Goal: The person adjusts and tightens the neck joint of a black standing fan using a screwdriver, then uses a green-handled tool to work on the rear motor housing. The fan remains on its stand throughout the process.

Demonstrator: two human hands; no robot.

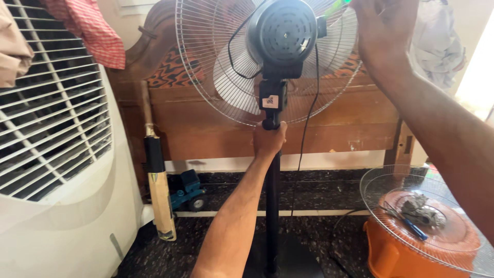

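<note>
A pedestal fan stands before me, seen from behind: black motor housing [285, 33], rear wire guard [206, 62], pale blades inside. My left hand [268, 140] is shut around the black pole [272, 206] just under the neck joint. My right hand [385, 31] is raised at the guard's upper right rim and grips a green-handled tool [337, 7], only partly in view. A black cord [304, 134] hangs from the motor down toward the floor.
A white air cooler [56, 170] fills the left. A cricket bat [158, 190] and a blue toy vehicle [186, 189] lean by a wooden headboard [329, 118]. At lower right, the detached front guard [381, 185] lies on an orange tub [391, 255] with a blue-handled tool and a rag.
</note>
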